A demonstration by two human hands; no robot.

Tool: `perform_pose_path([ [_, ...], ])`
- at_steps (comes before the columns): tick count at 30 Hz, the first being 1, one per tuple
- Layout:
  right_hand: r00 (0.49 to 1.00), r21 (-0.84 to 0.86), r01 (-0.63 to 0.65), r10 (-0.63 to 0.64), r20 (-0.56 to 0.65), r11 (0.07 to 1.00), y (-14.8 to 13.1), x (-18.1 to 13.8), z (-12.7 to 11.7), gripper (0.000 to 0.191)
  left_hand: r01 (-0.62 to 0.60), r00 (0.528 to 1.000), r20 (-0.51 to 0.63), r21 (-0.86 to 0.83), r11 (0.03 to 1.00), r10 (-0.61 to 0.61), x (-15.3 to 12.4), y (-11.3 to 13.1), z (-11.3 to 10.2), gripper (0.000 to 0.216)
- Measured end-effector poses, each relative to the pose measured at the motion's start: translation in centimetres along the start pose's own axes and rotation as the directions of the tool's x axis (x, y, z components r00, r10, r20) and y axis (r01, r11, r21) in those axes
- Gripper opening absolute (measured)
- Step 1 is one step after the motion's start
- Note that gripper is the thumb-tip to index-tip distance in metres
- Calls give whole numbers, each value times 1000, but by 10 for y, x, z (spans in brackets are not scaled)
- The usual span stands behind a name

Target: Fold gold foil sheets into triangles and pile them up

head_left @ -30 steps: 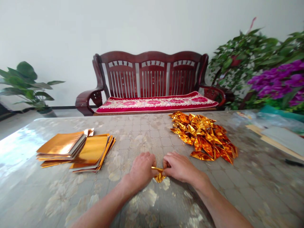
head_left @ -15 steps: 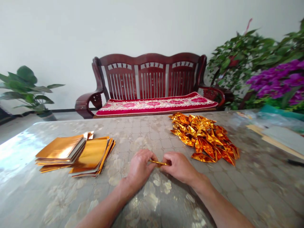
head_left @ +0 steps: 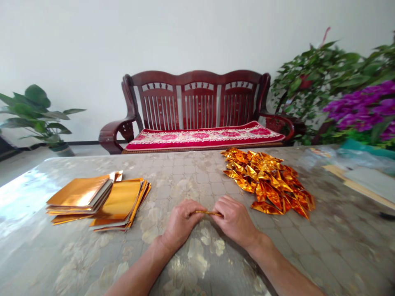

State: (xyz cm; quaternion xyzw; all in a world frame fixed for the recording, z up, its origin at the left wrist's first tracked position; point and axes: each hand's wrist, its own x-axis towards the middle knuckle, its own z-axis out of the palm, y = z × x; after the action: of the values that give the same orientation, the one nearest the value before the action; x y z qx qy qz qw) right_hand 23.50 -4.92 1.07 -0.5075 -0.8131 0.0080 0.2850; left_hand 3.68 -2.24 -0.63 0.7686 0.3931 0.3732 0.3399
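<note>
Both of my hands pinch one small folded gold foil piece [head_left: 207, 213] just above the table [head_left: 191, 263]. My left hand [head_left: 180, 224] grips its left end with curled fingers. My right hand [head_left: 236, 220] grips its right end. The piece shows edge-on as a thin gold strip between the thumbs. A heap of folded gold foil pieces [head_left: 268, 181] lies just right of my right hand. Two stacks of flat gold foil sheets [head_left: 98, 199] lie to the left of my left hand.
The table has a glossy patterned cover. A dark wooden bench [head_left: 197, 111] with a red cushion stands behind it. Potted plants [head_left: 37, 113] stand at the left, and purple flowers [head_left: 367, 107] at the right. Plastic bags and flat paper [head_left: 364, 179] lie at the right edge.
The gold piece hung down as a wider shape between my hands; now it is flattened to a thin strip. Both hands shifted slightly away from me on the table.
</note>
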Motion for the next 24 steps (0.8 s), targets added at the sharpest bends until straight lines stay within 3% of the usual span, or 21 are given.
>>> perform_pose_path([
  [8,1000,71,-8,10,-30,997,0,0,1,23,208,962,-136,-209,956,-239,-1,-3,7,12],
  [18,998,143,-7,-2,59,990,0,1,-3,19,170,964,-167,-198,965,-204,-3,0,1,17],
  [24,996,211,46,-60,63,976,0,1,-3,32,152,966,-176,-205,967,-189,-4,-4,1,18],
])
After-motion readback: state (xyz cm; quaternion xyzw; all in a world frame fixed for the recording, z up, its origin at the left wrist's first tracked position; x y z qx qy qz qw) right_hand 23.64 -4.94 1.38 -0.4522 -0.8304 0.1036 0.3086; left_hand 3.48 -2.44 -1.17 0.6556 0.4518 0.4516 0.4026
